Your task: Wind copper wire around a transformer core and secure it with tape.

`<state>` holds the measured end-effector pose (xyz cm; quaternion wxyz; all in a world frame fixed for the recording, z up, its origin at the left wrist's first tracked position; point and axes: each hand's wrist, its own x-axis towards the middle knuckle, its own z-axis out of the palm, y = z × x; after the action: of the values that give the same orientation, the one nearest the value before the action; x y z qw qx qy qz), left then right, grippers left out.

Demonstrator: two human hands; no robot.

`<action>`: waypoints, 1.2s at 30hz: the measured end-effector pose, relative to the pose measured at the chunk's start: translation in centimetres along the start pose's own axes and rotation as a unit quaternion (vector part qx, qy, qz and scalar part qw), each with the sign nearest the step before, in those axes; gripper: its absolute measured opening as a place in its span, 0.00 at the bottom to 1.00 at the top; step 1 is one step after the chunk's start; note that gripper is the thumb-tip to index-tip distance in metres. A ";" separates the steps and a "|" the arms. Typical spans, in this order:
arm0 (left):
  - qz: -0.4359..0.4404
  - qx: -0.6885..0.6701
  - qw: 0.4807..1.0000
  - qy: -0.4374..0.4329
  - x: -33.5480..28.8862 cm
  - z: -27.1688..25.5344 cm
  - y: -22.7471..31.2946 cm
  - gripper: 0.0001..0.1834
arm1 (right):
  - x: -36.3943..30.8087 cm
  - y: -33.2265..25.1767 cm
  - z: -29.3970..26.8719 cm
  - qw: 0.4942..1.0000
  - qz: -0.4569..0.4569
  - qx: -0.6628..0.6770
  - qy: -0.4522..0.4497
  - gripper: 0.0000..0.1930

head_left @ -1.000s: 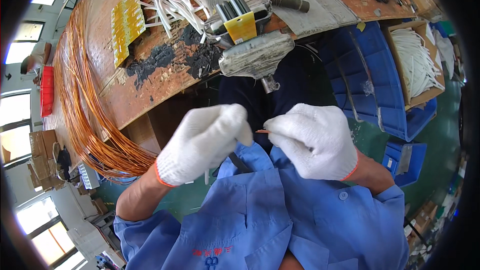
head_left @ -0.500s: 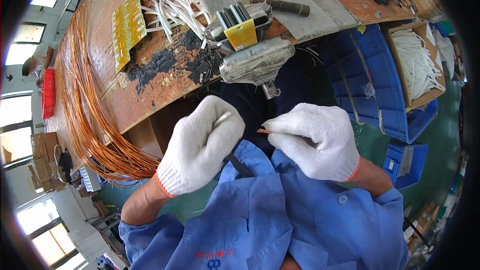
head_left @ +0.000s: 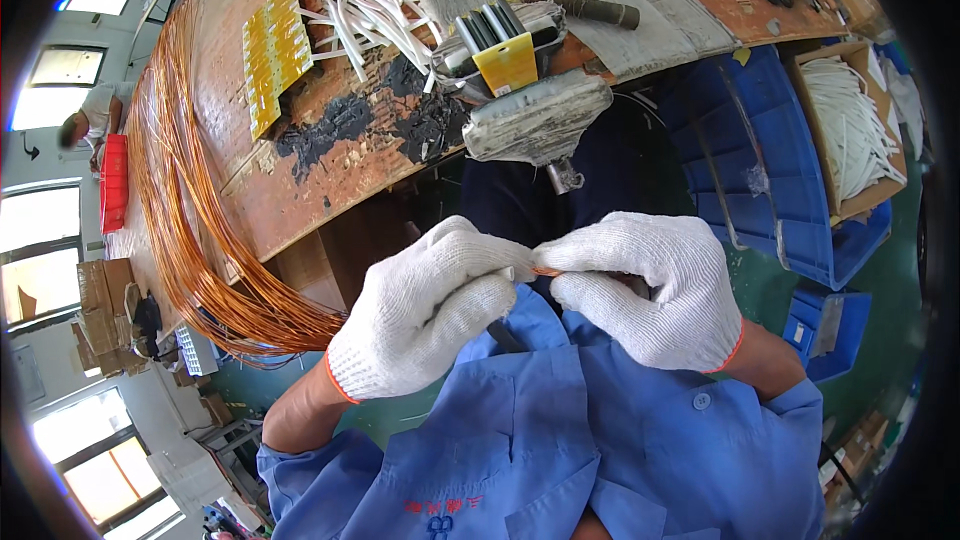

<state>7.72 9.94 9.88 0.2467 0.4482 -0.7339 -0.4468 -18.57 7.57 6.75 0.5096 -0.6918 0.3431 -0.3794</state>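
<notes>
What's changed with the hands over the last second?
Left hand moved right toward the right hand, closing the gap; its fingers now reach the copper strand. No visible release. Same: right hand pinches the strand; left holds a small white piece; copper wire bundle and yellow sheet stay put.

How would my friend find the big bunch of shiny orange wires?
Find the wooden table and look along its left side. The copper-coloured wire bundle curves over the edge toward the gloved left hand. Unlike the short white tubes, it's long, shiny and orange.
</notes>
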 end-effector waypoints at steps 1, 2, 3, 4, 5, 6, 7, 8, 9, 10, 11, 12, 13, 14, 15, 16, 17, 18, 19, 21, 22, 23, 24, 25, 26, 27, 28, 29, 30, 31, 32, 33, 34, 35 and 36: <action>0.015 0.026 0.999 0.011 0.0 0.1 0.0 0.14 | 0.0 0.0 0.1 1.000 -0.003 0.001 0.000 0.11; 0.020 0.041 0.999 0.021 0.0 0.3 0.0 0.14 | 0.1 -0.1 0.1 1.000 -0.007 0.002 -0.001 0.11; 0.025 0.056 0.998 0.031 -0.1 0.6 -0.2 0.15 | 0.1 -0.2 0.0 1.000 -0.009 -0.008 -0.009 0.11; 0.031 0.070 0.996 0.041 -0.2 0.8 -0.3 0.16 | 0.1 -0.4 -0.2 1.000 -0.011 -0.019 -0.017 0.10; 0.040 0.076 0.995 0.047 -0.2 0.9 -0.5 0.16 | 0.2 -0.5 -0.2 0.999 -0.013 -0.029 -0.025 0.10; 0.050 0.081 0.994 0.052 -0.2 0.9 -0.6 0.17 | 0.1 -0.5 -0.2 0.999 -0.016 -0.028 -0.024 0.10; 0.060 0.086 0.993 0.057 -0.1 1.0 -0.7 0.17 | 0.1 -0.4 -0.2 0.999 -0.019 -0.028 -0.022 0.10; 0.063 0.093 0.992 0.056 -0.1 1.0 -0.7 0.18 | 0.1 -0.4 -0.2 0.999 -0.022 -0.027 -0.020 0.10; 0.065 0.100 0.991 0.056 0.0 1.0 -0.7 0.18 | 0.1 -0.4 -0.2 0.999 -0.020 -0.025 -0.019 0.10; 0.067 0.107 0.991 0.055 0.0 1.1 -0.6 0.18 | 0.1 -0.5 -0.2 0.999 -0.018 -0.023 -0.017 0.10; 0.067 0.120 0.989 0.056 0.0 1.1 -0.6 0.19 | 0.1 -0.5 -0.2 1.000 -0.016 -0.021 -0.016 0.10; 0.068 0.134 0.987 0.057 0.0 1.1 -0.5 0.20 | 0.1 -0.5 -0.2 0.999 -0.017 -0.022 -0.016 0.10; 0.068 0.147 0.985 0.059 -0.1 1.1 -0.5 0.20 | 0.1 -0.4 -0.1 0.999 -0.019 -0.023 -0.016 0.10; 0.079 0.171 0.980 0.066 -0.1 1.2 -0.5 0.21 | 0.1 -0.3 -0.1 0.999 -0.021 -0.024 -0.016 0.10; 0.092 0.196 0.974 0.074 -0.1 1.3 -0.6 0.22 | 0.2 -0.4 -0.1 1.000 -0.016 -0.020 -0.017 0.10; 0.105 0.220 0.966 0.081 -0.2 1.3 -0.8 0.23 | 0.2 -0.5 -0.1 1.000 -0.011 -0.016 -0.019 0.10; 0.112 0.237 0.962 0.081 -0.2 1.3 -0.9 0.23 | 0.2 -0.6 -0.1 1.000 -0.006 -0.012 -0.020 0.10; 0.120 0.253 0.957 0.080 -0.4 1.4 -0.9 0.24 | 0.2 -0.6 0.0 1.000 -0.006 -0.010 -0.020 0.09; 0.127 0.269 0.952 0.079 -0.4 1.4 -1.0 0.24 | 0.3 -0.6 0.0 1.000 -0.005 -0.009 -0.020 0.09; 0.145 0.292 0.942 0.086 -0.2 1.4 -1.0 0.26 | 0.3 -0.6 0.0 1.000 0.003 0.002 -0.021 0.09; 0.153 0.302 0.937 0.089 -0.1 1.4 -1.1 0.26 | 0.3 -0.7 0.1 1.000 0.011 0.010 -0.021 0.09; 0.158 0.319 0.931 0.088 -0.1 1.4 -1.2 0.27 | 0.3 -0.7 0.1 0.999 0.020 0.019 -0.022 0.09; 0.162 0.335 0.924 0.087 -0.1 1.3 -1.2 0.27 | 0.3 -0.9 0.1 0.998 0.043 0.038 -0.025 0.09; 0.167 0.351 0.917 0.085 -0.1 1.2 -1.2 0.27 | 0.3 -1.2 0.1 0.996 0.066 0.057 -0.029 0.09; 0.178 0.365 0.910 0.086 0.0 1.1 -1.4 0.27 | 0.2 -1.3 0.1 0.993 0.088 0.075 -0.032 0.09; 0.188 0.380 0.901 0.088 0.0 1.0 -1.5 0.27 | 0.2 -1.3 0.2 0.990 0.099 0.088 -0.036 0.09; 0.199 0.395 0.892 0.090 0.0 1.0 -1.7 0.27 | 0.2 -1.3 0.2 0.988 0.110 0.101 -0.040 0.09; 0.201 0.398 0.891 0.092 0.0 1.0 -1.8 0.27 | 0.2 -1.3 0.2 0.985 0.121 0.114 -0.044 0.09; 0.203 0.400 0.889 0.094 0.0 1.1 -1.9 0.27 | 0.3 -1.4 0.3 0.981 0.141 0.126 -0.049 0.09; 0.206 0.402 0.887 0.096 0.0 1.1 -2.0 0.27 | 0.3 -1.4 0.3 0.976 0.162 0.137 -0.054 0.09; 0.204 0.407 0.885 0.091 -0.1 1.1 -2.0 0.28 | 0.4 -1.4 0.2 0.970 0.182 0.148 -0.058 0.08; 0.202 0.412 0.884 0.085 -0.3 1.0 -2.0 0.29 | 0.4 -1.4 0.2 0.970 0.182 0.148 -0.061 0.08; 0.200 0.417 0.883 0.080 -0.4 0.9 -2.1 0.30 | 0.4 -1.3 0.2 0.970 0.182 0.148 -0.064 0.08; 0.206 0.430 0.876 0.073 -0.4 0.8 -1.9 0.30 | 0.4 -1.3 0.1 0.970 0.183 0.148 -0.067 0.08; 0.211 0.442 0.869 0.067 -0.4 0.7 -1.7 0.30 | 0.5 -1.3 0.1 0.969 0.184 0.147 -0.071 0.08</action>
<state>8.15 10.27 8.11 0.1598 0.3742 -0.9133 0.0185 -18.17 7.52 8.05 0.6896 -0.5595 0.3681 -0.2755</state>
